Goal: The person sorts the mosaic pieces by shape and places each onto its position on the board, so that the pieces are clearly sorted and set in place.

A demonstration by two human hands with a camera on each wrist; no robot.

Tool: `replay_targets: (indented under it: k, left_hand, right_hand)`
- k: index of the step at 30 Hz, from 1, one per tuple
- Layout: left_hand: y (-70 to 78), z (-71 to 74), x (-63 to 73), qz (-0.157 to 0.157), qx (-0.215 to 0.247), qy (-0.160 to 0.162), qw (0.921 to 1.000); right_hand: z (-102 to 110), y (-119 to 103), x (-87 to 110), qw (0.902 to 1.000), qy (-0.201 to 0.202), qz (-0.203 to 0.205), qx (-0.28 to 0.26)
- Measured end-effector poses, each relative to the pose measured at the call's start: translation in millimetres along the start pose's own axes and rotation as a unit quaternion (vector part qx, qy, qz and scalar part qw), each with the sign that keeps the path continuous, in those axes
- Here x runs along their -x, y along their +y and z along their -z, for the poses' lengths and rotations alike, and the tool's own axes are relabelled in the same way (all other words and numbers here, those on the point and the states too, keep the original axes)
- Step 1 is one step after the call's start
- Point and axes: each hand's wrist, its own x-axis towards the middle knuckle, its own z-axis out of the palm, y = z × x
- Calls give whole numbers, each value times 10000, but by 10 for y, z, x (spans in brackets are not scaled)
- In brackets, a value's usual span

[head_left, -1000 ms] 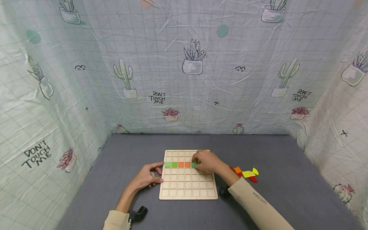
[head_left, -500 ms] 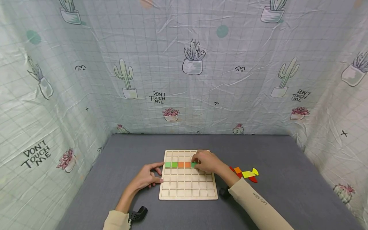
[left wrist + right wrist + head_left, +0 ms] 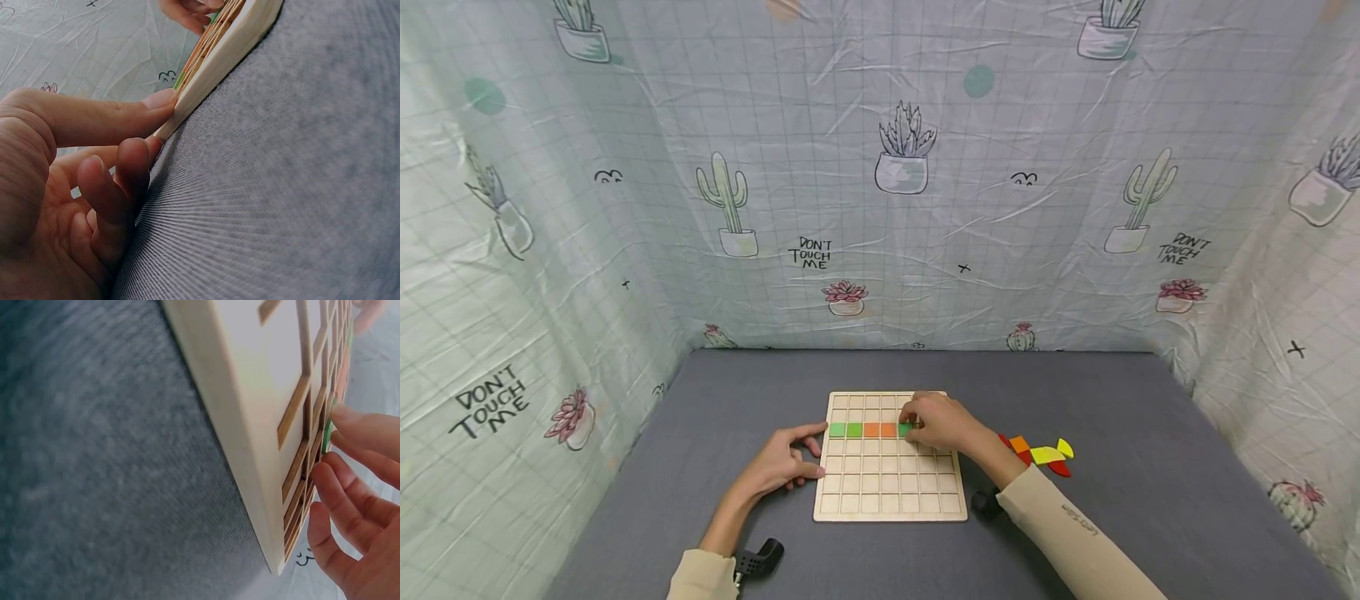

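A square wooden grid board [image 3: 891,503] lies on the grey table. One of its upper rows holds, from the left, two green tiles [image 3: 846,430], two orange tiles [image 3: 881,430] and a darker green square tile [image 3: 905,430]. My right hand [image 3: 942,421] pinches that last tile at its cell; in the right wrist view, thumb and finger touch the green edge. My left hand [image 3: 769,463] touches the board's left side with spread thumb and index finger, other fingers loosely bent. The left wrist view shows these fingertips against the wooden edge [image 3: 206,81].
Several loose pieces lie right of the board beside the right forearm: an orange square [image 3: 1018,443], yellow pieces [image 3: 1047,454] and red ones [image 3: 1059,468]. A patterned cloth [image 3: 895,225] surrounds the table's back and sides. A black wrist camera [image 3: 762,557] sits by the left sleeve.
Both hands and the board keep their places. Only the head view has shifted very slightly.
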Motion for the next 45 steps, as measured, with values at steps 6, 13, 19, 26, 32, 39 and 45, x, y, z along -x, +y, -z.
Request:
replay_targets:
  k: [6,13,19,26,32,39,45]
  left_hand:
    - [-5,1,8,20,-36,1,10000]
    - [-24,11,14,-35,-65,1,10000]
    - [-25,9,25,-22,-57,-26,10000]
    - [-25,18,27,-10,-27,-17,10000]
    - [-22,15,22,-9,1,-12,10000]
    - [-6,9,13,-26,-42,-14,10000]
    - [-1,-3,11,-21,-42,-22,10000]
  right_hand:
    - [59,23,75,9999,57,77,-141]
    - [188,53,196,9996,110,84,-233]
    - [289,137,319,9994,260,50,-218]
    - [404,257,481,9990,355,21,-268]
    - [451,420,620,9982,518,-135,-270]
    - [535,609,805,9975,608,-266,-253]
    - [622,770,956,9969,612,-397,-302]
